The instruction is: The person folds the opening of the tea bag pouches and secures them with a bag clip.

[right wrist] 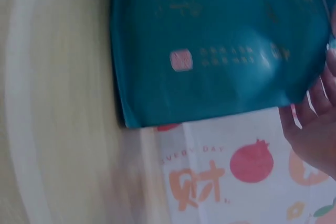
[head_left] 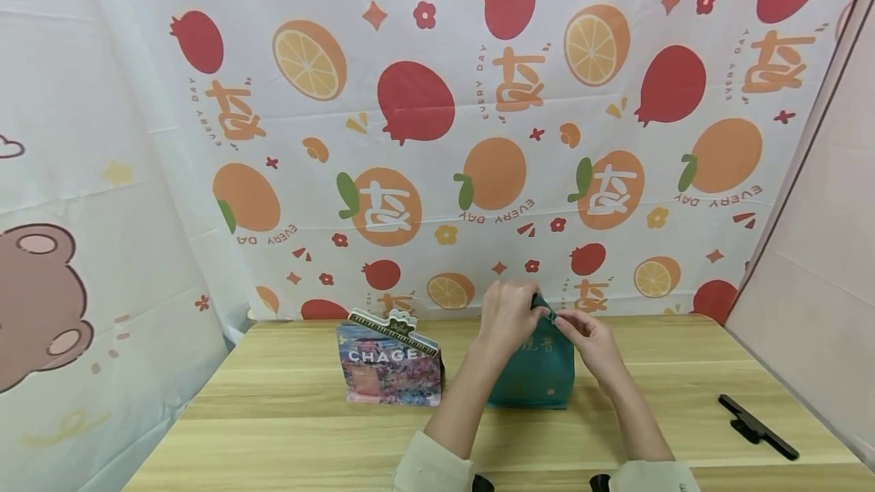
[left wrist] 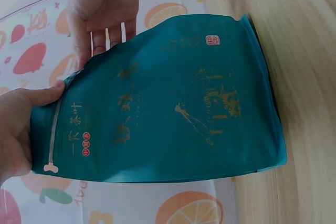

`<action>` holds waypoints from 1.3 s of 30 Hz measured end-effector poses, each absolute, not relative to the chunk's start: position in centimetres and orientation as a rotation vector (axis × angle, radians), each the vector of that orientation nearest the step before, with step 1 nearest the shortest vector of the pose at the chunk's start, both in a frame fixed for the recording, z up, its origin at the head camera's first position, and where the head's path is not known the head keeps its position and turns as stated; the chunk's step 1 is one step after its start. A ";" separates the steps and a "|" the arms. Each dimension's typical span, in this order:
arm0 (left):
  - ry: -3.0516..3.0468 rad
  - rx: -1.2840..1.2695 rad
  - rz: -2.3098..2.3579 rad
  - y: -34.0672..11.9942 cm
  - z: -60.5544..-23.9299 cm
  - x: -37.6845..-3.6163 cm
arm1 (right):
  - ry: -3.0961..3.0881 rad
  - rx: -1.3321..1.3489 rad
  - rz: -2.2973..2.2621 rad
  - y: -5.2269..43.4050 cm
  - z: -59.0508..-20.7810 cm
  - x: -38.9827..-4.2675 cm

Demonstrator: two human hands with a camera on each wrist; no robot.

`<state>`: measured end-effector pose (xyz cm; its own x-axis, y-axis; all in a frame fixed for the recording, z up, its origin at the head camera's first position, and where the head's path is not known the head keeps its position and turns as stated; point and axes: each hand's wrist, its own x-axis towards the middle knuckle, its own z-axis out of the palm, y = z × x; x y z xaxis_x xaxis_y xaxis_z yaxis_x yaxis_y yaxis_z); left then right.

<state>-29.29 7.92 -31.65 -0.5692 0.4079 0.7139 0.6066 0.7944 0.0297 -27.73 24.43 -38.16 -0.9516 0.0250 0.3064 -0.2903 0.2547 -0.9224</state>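
Nearest us, our left hand (head_left: 507, 315) and right hand (head_left: 586, 334) pinch the top edge of the teal pouch (head_left: 533, 370), standing upright mid-table (head_left: 273, 416). Just left stands a colourful bag (head_left: 390, 367); behind hangs the fruit-print cloth (head_left: 437, 135).

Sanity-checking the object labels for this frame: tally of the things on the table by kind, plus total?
Pouches: 2, a teal pouch gripped at its top by the left hand and right hand, and a colourful printed pouch beside it.
Black clips: 1, a black clip near the table's right edge.
Total: 3
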 end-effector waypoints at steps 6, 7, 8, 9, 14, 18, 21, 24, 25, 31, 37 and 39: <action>-2.245 -0.785 -0.346 7.6 -31.5 -29.1 | -2.221 0.135 1.742 23.7 -38.1 -27.9; -2.254 -0.785 -0.338 7.5 -31.5 -29.1 | -2.221 0.130 1.742 23.7 -38.1 -28.0; -2.266 -0.780 -0.329 7.4 -31.4 -29.0 | -2.223 0.129 1.743 23.7 -38.1 -28.0; -2.278 -0.771 -0.320 7.3 -31.4 -28.9 | -2.225 0.126 1.745 23.7 -38.1 -28.0; -2.359 -0.710 -0.307 6.6 -31.2 -28.7 | -2.214 0.126 1.758 23.6 -38.1 -28.0; -2.386 -0.702 -0.336 6.4 -31.2 -28.6 | -2.197 0.126 1.769 23.6 -38.0 -28.0; -2.386 -0.700 -0.347 6.4 -31.2 -28.6 | -2.203 0.129 1.769 23.7 -38.0 -28.0; -2.381 -0.701 -0.355 6.5 -31.3 -28.7 | -2.221 0.130 1.773 23.7 -38.0 -27.9; -2.379 -0.702 -0.356 6.5 -31.3 -28.7 | -2.227 0.130 1.773 23.8 -38.0 -27.8; -2.367 -0.702 -0.344 6.5 -31.5 -28.8 | -2.259 0.167 1.776 24.0 -37.9 -27.7; -2.348 -0.702 -0.343 6.5 -31.7 -28.9 | -2.272 0.202 1.781 24.3 -37.9 -27.8; -2.340 -0.701 -0.346 6.5 -31.7 -28.9 | -2.280 0.211 1.772 24.4 -38.0 -27.8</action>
